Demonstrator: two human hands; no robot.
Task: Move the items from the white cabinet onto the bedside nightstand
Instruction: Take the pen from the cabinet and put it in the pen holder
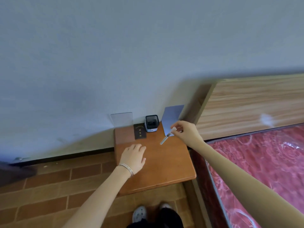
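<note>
On the nightstand (164, 165), several things are already set along the back edge, so the task is judged to be well under way. At the back left corner a clear sheet (121, 120) is propped upright against the wall (98, 63). A brown booklet (124, 134) is laid flat just in front of it, and a dark booklet (140, 133) is laid touching its right side. Nearer the front, by the left edge, the left hand (134, 156) is rested palm down on the bare wood with its fingers straight and close together; nothing is held in it. Toward the middle of the back edge a small black and white gadget (151, 123) is stood upright. To its right a thin clear tube (167, 136) is held slanted over the right half of the top; whether its lower tip is touching the wood cannot be told. At the back right corner a blue sheet (171, 119) is leaned against the wall. The tube's upper end is pinched between the thumb and curled fingers of the right hand (185, 130), so this item is judged to be the one now being put down. The white cabinet is not shown, so what is left on it cannot be told. The bed (263, 153) is seen just beside the right edge.
</note>
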